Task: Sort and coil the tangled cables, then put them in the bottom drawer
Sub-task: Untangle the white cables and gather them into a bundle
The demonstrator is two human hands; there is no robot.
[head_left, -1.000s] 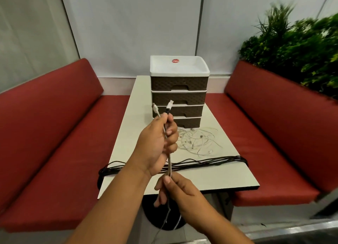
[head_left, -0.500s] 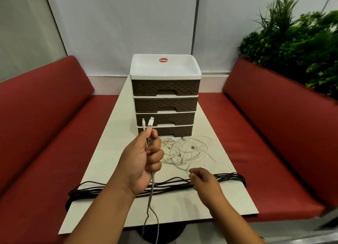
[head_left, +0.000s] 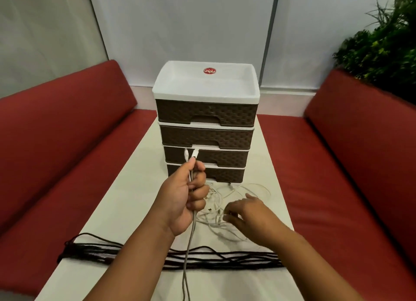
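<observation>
My left grip (head_left: pixel 184 201) is clamped on a grey cable (head_left: pixel 188 244). My right grip (head_left: pixel 249 215), fingers apart, rests on the white cables (head_left: pixel 227 194) at its 12 o'clock.

The left hand (head_left: pixel 180 201) has its grip curled round a doubled grey cable (head_left: pixel 188 240), whose two white plugs stick up above the fist while its strands hang down past the near edge of the white desk (head_left: pixel 126 201). The right hand (head_left: pixel 249 217), fingers spread and relaxed, hovers over a tangle of thin white cables (head_left: pixel 225 194) in front of the brown woven four-drawer plastic organiser with white top (head_left: pixel 206 120). A long bundle of black cables (head_left: pixel 225 259) lies across the desk, near the person.
</observation>
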